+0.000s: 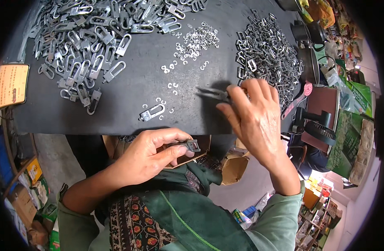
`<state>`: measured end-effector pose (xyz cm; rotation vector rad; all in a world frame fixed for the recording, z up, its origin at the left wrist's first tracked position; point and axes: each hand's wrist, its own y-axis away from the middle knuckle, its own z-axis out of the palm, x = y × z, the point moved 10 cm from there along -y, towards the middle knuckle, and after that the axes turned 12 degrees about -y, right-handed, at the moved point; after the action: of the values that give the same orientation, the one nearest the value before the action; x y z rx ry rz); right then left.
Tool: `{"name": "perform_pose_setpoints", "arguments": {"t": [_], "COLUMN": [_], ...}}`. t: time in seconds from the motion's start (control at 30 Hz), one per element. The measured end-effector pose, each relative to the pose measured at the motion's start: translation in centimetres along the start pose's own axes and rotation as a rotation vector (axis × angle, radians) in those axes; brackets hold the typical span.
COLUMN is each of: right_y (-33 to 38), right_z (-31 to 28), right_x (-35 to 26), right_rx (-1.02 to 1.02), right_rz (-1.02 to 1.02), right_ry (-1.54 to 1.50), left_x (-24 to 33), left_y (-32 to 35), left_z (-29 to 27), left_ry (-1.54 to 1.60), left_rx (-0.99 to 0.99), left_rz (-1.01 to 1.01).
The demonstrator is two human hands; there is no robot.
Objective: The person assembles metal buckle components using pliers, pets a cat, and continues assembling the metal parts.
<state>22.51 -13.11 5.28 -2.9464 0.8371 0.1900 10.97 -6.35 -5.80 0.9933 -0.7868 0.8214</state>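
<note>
My left hand [152,152] is closed around a small dark metal latch piece [193,145] just off the table's front edge. Its square-framed end pokes out past the thumb; the rest is hidden by the fingers. Over the table to the right, my right hand [259,117] curls its fingers round a pair of pliers [219,94], whose slim jaws point left. The palm hides their handles. Between the hands, near the edge, lies one U-shaped metal shackle piece [152,112] with several small C-shaped clips [172,111] around it.
A large heap of U-shaped pieces [87,46] covers the table's far left. C-clips [196,42] are piled at the middle back, rectangular metal frames [267,54] at the right. A phone-like screen [12,85] stands left; a pink perforated spoon [298,98] and small black fan [319,131] lie right.
</note>
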Motion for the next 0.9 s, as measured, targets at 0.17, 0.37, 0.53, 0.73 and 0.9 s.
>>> {"name": "perform_pose_setpoints", "arguments": {"t": [0.17, 0.37, 0.53, 0.73, 0.9], "right_y": [-0.1, -1.9, -3.1, -5.1, -6.3], "right_z": [0.8, 0.9, 1.2, 0.9, 1.1], "right_x": [-2.0, -1.7, -1.8, -2.6, -3.1], "right_rx": [-0.032, 0.002, -0.061, -0.075, -0.121], "right_rz": [-0.051, -0.148, -0.152, -0.418, -0.584], "right_ry": [-0.040, 0.056, 0.038, 0.145, 0.199], "left_x": [-0.3, 1.3, 1.3, 1.1, 1.1], "left_y": [0.3, 2.1, 3.2, 3.7, 4.0], "left_z": [0.4, 0.2, -0.1, -0.3, -0.2], "left_ry": [0.004, -0.208, -0.268, -0.250, -0.248], "left_rx": [-0.057, 0.000, -0.016, -0.011, -0.032], "left_rz": [-0.044, 0.195, 0.200, 0.199, 0.185]}}
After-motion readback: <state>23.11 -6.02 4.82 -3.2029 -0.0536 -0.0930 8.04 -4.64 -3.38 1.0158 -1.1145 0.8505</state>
